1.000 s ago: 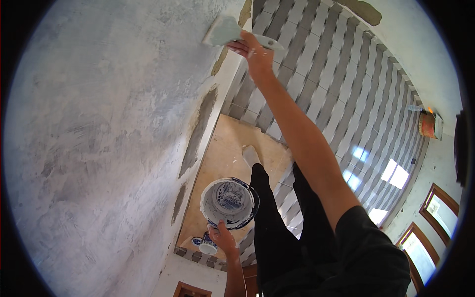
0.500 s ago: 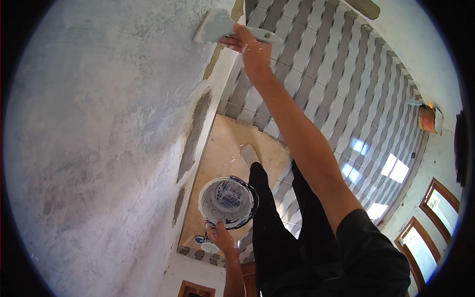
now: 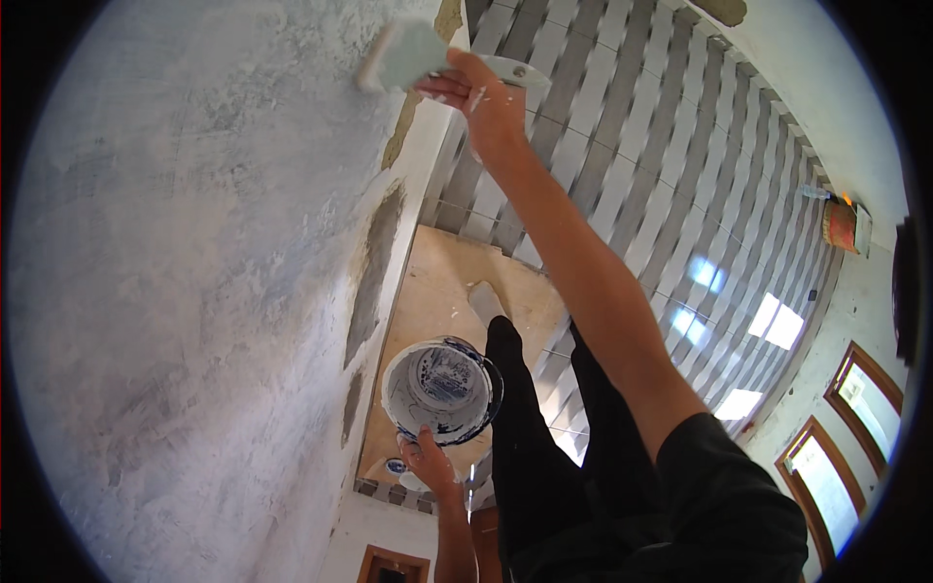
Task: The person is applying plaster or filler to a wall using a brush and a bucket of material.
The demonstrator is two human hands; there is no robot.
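My right hand [image 3: 491, 112] is closed on a wide putty knife [image 3: 403, 60], its pale, blurred blade at the mottled plastered wall [image 3: 185, 233] near the upper edge of that wall, beside a strip of bare grey-brown patches [image 3: 374, 272]. My left hand [image 3: 432, 464] grips the lower rim of a white bucket [image 3: 403, 384], whose inside is smeared with white and dark-blue material. Behind my left hand, small blue-and-white containers [image 3: 396, 466] on the floor are partly hidden.
A tan board [image 3: 437, 282] lies along the wall's foot, with my light-socked foot [image 3: 485, 303] on it and grey striped floor tiles [image 3: 632, 126] beside it. A red container [image 3: 840, 225] stands by the far right wall, which has wood-framed openings [image 3: 814, 486].
My right hand and the putty knife have moved leftward along the wall. The bucket and my left hand have shifted slightly left, and the bucket slightly up in the picture.
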